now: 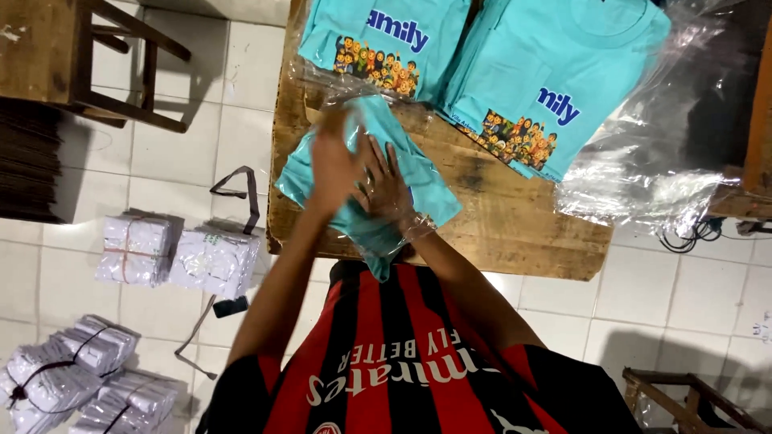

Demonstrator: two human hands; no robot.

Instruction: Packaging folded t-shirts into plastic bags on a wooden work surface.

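Note:
A folded turquoise T-shirt in a clear plastic bag (pixel 422 181) lies at the near left of a wooden table (pixel 515 217). Both hands rest on it. My left hand (pixel 334 165) is flat on the shirt, blurred by motion. My right hand (pixel 386 189) presses down beside it with fingers spread, partly under the plastic. Two more turquoise printed shirts (pixel 386 40) (pixel 547 72) lie flat at the far side of the table.
Loose clear plastic (pixel 643 173) covers the table's right end. Tied bundles of white packets (pixel 173 253) (pixel 72 378) sit on the tiled floor at left. A wooden stool (pixel 121 56) stands top left, another wooden frame (pixel 683 398) bottom right. A dark strap (pixel 241 189) hangs off the table corner.

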